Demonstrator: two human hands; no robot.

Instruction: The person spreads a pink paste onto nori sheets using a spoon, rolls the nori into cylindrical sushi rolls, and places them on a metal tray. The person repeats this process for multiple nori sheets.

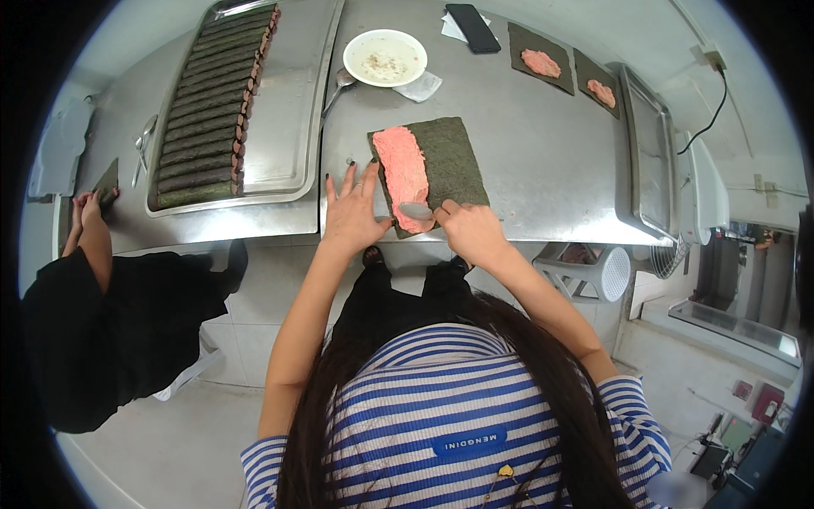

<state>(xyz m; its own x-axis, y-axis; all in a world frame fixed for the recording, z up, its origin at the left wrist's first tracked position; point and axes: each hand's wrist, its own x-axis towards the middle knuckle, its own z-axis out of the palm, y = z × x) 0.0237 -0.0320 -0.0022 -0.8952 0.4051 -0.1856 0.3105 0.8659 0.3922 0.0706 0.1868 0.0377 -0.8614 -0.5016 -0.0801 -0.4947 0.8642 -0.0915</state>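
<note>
On the steel table before me lies a dark green seaweed sheet [456, 157]. A long band of pink minced filling [401, 165] covers its left part. My right hand [469, 229] is closed round the handle of a metal spoon [415, 211], whose bowl rests on the near end of the filling. My left hand [353, 212] lies with fingers spread along the sheet's left edge, thumb near the bottom of the band. Beyond the sheet stands a white bowl [385, 58] of cloudy liquid, with a second spoon [340, 83] beside it.
At left, a metal tray [288, 153] holds several seaweed rolls [212, 110]. Far right are two seaweed sheets [543, 58] with pink lumps and an upright-rimmed tray [651, 157]. A phone [471, 28] lies at the back. Another person's hands [89, 208] work at far left. A stool [585, 270] stands below.
</note>
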